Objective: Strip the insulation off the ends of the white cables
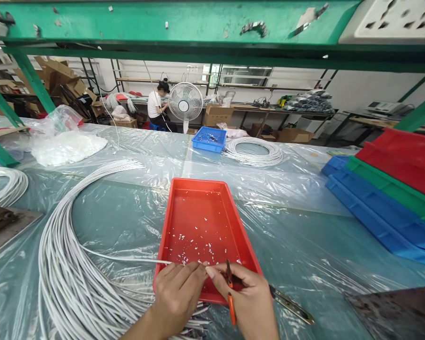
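With the wire bundle [67, 264] sweeping from 9 o'clock, the red tray [201, 226] sat central, and over its near edge the left hand [177, 295] pinched one wire [127, 259] while the right hand [246, 297] closed on orange cutters [231, 302], whose blades could have nicked a fingertip.

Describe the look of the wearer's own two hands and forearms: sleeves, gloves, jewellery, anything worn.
Both the left hand and the right hand are bare: no gloves, and no rings or finger tape show. The stretch of left forearm in view has no sleeve, watch or band on it. The right wrist leaves the picture at its lower edge, so any sleeve there cannot be seen. The fingernails look short and unpainted.
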Demonstrator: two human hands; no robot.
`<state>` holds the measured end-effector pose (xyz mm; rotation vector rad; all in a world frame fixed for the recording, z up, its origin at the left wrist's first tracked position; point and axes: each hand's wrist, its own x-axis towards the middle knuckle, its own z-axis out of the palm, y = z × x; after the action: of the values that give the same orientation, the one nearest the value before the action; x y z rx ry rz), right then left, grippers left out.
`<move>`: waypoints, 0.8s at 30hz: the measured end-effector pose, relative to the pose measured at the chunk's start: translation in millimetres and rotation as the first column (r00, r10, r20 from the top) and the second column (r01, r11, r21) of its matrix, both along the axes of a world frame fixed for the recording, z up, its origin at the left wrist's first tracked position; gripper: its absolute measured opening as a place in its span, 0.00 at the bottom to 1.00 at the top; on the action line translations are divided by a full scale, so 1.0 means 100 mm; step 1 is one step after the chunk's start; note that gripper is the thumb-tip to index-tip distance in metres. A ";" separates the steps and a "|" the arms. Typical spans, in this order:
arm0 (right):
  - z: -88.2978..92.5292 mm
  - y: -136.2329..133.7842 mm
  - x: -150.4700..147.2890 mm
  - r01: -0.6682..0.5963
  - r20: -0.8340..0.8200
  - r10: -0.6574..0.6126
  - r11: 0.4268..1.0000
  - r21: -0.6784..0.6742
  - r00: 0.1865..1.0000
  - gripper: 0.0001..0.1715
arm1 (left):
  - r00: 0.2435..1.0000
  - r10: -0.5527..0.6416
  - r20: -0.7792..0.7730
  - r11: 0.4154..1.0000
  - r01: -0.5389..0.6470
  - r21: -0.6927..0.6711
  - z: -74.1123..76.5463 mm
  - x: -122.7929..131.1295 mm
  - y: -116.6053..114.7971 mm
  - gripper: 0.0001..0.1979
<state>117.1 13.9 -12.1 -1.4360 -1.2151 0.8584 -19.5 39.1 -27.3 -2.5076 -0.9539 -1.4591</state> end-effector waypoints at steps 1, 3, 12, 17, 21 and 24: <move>0.04 0.02 0.01 -0.040 0.025 0.040 0.999 0.014 0.999 0.14 | 1.000 0.003 0.004 1.000 -0.003 -0.014 0.02 0.00 0.00 0.07; 0.13 0.07 0.04 -0.097 0.170 0.077 0.989 0.112 0.982 0.13 | 0.997 0.017 0.069 0.993 -0.008 -0.118 0.08 0.00 -0.02 0.08; 0.17 0.18 0.15 -0.567 0.748 -0.243 0.521 0.638 0.618 0.19 | 0.756 0.272 0.595 0.235 0.548 -0.803 0.37 -0.08 0.00 0.19; -0.02 0.14 0.15 -0.614 0.764 -0.247 0.473 0.632 0.596 0.18 | 0.643 0.369 0.671 0.123 0.682 -0.721 0.31 -0.04 0.08 0.15; -0.07 0.12 0.13 -0.435 0.642 -0.149 0.619 0.654 0.752 0.10 | 0.594 0.362 0.719 0.224 0.693 -0.685 0.25 -0.03 0.10 0.12; -0.07 0.08 0.11 -0.307 0.528 -0.070 0.745 0.592 0.846 0.08 | 0.594 0.318 0.739 0.282 0.685 -0.672 0.25 -0.06 0.11 0.10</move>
<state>128.1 22.0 -18.7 -1.0052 -1.8177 0.0367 -25.5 50.5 -2.5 -2.4930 -2.3715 -2.9790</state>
